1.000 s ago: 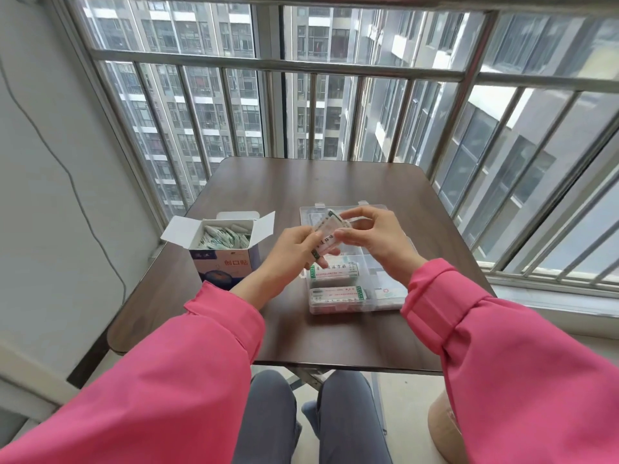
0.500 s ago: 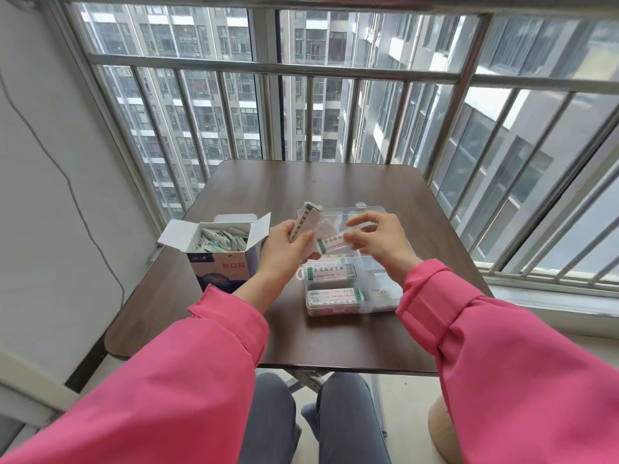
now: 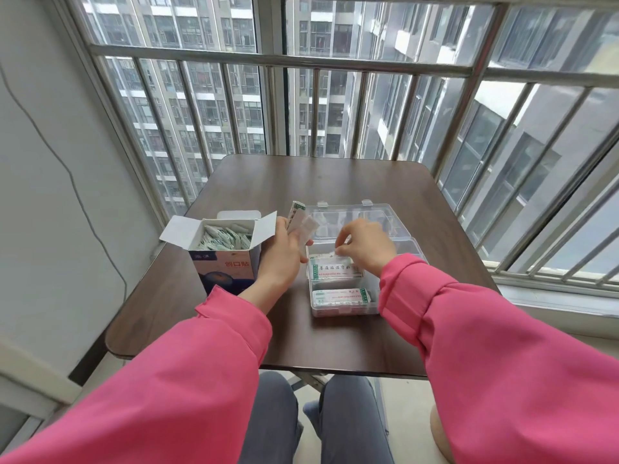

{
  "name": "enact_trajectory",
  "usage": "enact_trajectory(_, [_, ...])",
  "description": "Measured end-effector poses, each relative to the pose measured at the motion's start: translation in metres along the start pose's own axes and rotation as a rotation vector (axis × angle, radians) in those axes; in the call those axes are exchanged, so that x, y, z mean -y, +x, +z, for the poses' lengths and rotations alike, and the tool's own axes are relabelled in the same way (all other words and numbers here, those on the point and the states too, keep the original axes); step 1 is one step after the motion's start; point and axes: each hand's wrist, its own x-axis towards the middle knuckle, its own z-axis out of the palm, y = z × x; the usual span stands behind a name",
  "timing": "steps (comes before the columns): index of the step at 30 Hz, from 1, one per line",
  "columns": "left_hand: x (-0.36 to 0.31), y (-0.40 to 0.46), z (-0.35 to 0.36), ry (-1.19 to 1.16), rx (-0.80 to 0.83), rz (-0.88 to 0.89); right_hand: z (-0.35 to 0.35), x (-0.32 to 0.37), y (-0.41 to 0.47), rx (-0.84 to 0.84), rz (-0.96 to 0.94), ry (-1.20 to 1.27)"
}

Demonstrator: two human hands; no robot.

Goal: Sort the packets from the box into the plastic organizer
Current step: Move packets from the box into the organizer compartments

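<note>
Left hand: the left hand (image 3: 280,259) is up between the box and the organizer, fingers curled round a small fan of packets (image 3: 299,218) that stick up above the knuckles.
Right hand: the right hand (image 3: 363,247) is down over the organizer's middle section, thumb and fingertips pinched together on what looks like a single white packet edge; most of that packet is hidden under the hand.
Box: the cardboard box (image 3: 226,262) stands on the left of the table (image 3: 335,182), flaps open, plenty of loose packets heaped inside.
Organizer: the clear plastic organizer (image 3: 345,306) sits just right of the box, lid (image 3: 351,217) laid back flat; two near compartments each carry a neat stack of packets (image 3: 335,269).
Step, by my read: a packet going down onto a stack, more waiting in the left hand, lots left in the box.
Handling: these look paper-thin, featherweight, floppy and a bit slick against each other; a light pinch by a short end or the long edges should peel one off the fan. Squeeze hard and they will crease; grab loosely and two may slide out together.
</note>
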Motion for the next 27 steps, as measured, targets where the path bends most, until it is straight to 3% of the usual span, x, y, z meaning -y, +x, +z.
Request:
enact_trajectory(15, [-0.001,-0.002,0.001,-0.014,0.032,0.027,-0.003,0.004,-0.001,0.097,-0.053,-0.138])
enact_trajectory(20, [-0.002,-0.004,0.000,-0.031,0.040,0.031,-0.008,0.008,-0.003,0.252,-0.085,-0.284])
enact_trajectory(23, [-0.004,-0.006,0.000,-0.027,0.041,0.033,-0.012,0.006,-0.002,0.267,-0.096,-0.128])
enact_trajectory(27, [-0.006,-0.010,-0.002,0.003,0.048,0.055,-0.021,-0.001,-0.009,0.104,-0.114,0.136])
